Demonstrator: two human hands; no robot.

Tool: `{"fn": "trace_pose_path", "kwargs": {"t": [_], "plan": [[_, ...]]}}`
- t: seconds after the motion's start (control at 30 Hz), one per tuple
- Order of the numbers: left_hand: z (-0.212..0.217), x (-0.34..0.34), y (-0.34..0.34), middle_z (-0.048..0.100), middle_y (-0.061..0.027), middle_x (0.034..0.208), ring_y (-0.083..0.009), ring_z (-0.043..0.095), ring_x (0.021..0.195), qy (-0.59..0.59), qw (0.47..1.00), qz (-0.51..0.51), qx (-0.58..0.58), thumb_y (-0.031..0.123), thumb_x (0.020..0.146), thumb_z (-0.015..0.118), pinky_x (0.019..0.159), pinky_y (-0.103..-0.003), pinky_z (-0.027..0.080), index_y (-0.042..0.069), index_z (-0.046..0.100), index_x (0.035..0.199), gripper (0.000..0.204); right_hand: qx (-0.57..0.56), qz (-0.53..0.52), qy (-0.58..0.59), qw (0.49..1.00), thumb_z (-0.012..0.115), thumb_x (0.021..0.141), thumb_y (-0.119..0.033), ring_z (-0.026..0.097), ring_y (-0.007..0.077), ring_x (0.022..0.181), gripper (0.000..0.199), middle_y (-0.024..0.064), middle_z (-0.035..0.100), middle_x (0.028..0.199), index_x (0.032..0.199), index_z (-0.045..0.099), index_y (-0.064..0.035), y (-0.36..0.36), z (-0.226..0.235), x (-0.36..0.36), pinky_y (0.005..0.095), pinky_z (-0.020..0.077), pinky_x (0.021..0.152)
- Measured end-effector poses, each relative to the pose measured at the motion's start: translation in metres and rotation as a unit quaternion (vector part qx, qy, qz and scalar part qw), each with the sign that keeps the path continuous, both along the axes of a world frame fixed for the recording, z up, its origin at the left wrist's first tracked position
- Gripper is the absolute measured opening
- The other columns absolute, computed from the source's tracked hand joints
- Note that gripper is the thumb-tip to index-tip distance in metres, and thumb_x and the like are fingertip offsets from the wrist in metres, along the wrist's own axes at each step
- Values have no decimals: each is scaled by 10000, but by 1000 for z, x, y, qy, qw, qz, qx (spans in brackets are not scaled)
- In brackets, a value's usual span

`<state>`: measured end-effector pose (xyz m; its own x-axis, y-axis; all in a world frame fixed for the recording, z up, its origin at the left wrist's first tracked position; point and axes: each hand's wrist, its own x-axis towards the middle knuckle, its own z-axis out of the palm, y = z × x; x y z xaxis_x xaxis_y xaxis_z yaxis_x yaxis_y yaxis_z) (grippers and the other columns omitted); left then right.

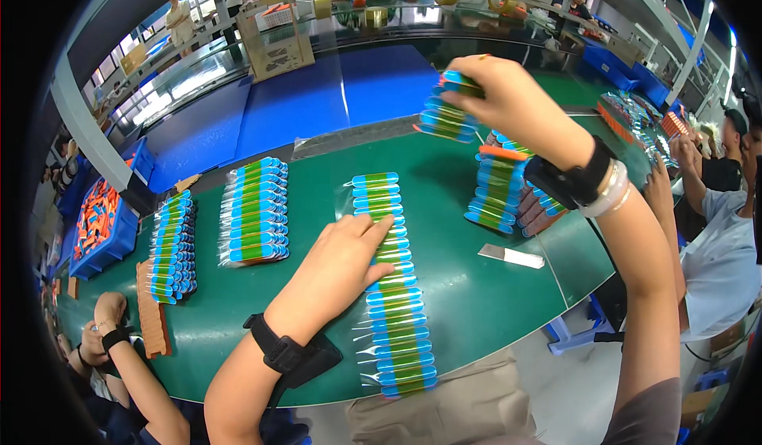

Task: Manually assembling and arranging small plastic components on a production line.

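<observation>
A long row of flat, round-ended strips (401, 318), blue with green middles and in clear film, runs across the green table toward me. My left hand (337, 258) lies on its upper part, fingers stretched out and thumb apart. Raised above the table's far side, my right hand (496, 88) grips a short pack of the same strips (449, 115) between thumb and fingers. Below and right of it stands a pile of such packs (496, 187), one orange piece (502, 153) on top. Nearby lies a flat silver-and-white piece (512, 256).
Stacked strip packs (258, 211) stand left of my left hand, with another stack (172, 246) farther left beside brown strips (153, 310). A blue bin (107, 246) holds orange pieces. Blue sheeting (309, 100) covers the far side. Other people work at both sides.
</observation>
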<state>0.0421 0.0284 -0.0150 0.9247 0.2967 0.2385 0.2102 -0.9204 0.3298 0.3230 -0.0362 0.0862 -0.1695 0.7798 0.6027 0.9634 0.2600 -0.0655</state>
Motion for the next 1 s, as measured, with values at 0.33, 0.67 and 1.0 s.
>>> {"fn": "trace_pose_path", "kwargs": {"t": [0.33, 0.67, 1.0], "plan": [[-3, -3, 4, 342, -310, 1498, -412, 230, 1466, 86, 996, 18, 23, 594, 752, 738, 1176, -581, 170, 18, 467, 1333, 862, -429, 58, 252, 866, 619, 964, -394, 500, 101, 714, 379, 24, 580, 754, 928, 605, -17, 60, -37, -33, 299, 455, 690], [-7, -2, 7, 362, -339, 1463, -442, 283, 1434, 68, 997, 17, -27, 552, 742, 775, 1157, -595, 197, 24, 476, 1245, 787, -458, 149, 278, 831, 636, 951, -442, 591, 117, 807, 429, 47, 675, 869, 1036, 651, -22, 100, -82, -42, 303, 491, 758], [-8, -4, 5, 355, -331, 1470, -446, 307, 1419, 38, 998, 18, -35, 504, 745, 799, 1139, -600, 236, 14, 482, 1178, 727, -448, 99, 301, 836, 539, 960, -588, 560, 90, 860, 568, 10, 633, 942, 1124, 630, -52, 89, -55, -41, 260, 460, 742]]}}
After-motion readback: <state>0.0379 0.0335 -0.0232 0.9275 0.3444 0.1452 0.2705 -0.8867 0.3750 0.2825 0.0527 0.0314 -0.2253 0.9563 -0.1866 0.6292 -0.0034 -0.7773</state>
